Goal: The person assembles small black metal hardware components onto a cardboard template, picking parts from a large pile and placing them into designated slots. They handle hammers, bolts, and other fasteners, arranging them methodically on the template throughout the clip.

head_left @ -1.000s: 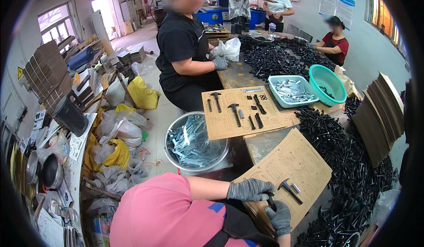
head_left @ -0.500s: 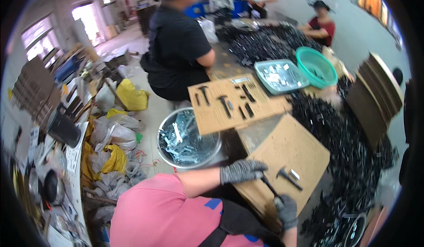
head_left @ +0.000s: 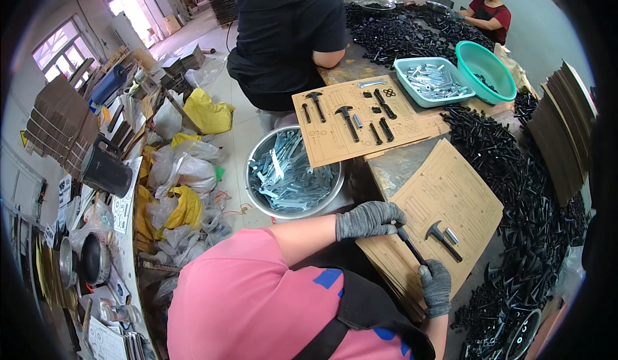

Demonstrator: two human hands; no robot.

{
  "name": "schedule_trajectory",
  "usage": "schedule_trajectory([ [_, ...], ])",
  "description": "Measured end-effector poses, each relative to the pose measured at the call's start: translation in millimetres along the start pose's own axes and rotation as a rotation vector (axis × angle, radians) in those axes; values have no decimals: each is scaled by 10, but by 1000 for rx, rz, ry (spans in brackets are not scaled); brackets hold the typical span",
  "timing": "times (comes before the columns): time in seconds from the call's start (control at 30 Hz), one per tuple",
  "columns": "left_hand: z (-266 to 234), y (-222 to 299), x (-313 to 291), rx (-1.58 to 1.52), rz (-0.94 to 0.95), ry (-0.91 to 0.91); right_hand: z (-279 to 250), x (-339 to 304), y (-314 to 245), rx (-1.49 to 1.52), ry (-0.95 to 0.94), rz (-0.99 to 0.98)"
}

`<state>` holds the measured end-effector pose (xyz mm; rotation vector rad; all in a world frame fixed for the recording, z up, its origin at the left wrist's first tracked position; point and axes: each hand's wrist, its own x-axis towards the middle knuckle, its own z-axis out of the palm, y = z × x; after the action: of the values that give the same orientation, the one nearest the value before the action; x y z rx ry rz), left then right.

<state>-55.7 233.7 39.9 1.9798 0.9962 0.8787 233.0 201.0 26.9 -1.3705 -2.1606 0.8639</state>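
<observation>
My left hand (head_left: 370,220), in a grey knit glove, pinches the upper end of a black rod (head_left: 411,245), which looks like a long bolt. Gloved too, my right hand (head_left: 435,288) has its fingers closed around the rod's lower end. The rod is held slanting over a printed cardboard sheet (head_left: 473,196) on top of a stack. On that sheet, right of my hands, lie a black T-shaped part (head_left: 444,241) and a short silver tube (head_left: 451,235).
A second cardboard sheet (head_left: 309,144) carries several black parts. Beyond it stand a pale tub (head_left: 418,101) of silver pieces and a green basin (head_left: 465,54). Left is a metal bowl (head_left: 255,196) of wrenches. Black parts (head_left: 496,167) heap along the right. A co-worker (head_left: 283,32) sits ahead.
The view has shifted, so the scene sits lower and further right. Both hands keep the rod over the cardboard sheet. The co-worker in black leans further forward.
</observation>
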Motion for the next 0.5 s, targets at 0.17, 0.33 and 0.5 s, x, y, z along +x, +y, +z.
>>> schedule_trajectory([
  [0.17,-32,18,-16,39,38,32,27,32,0,-20,22,29],
  [0.33,-156,43,-44,120,150,23,56,105,-57,-131,59,28],
  [0.5,-170,-85,9,151,171,27,177,175,-166,-307,161,-16],
])
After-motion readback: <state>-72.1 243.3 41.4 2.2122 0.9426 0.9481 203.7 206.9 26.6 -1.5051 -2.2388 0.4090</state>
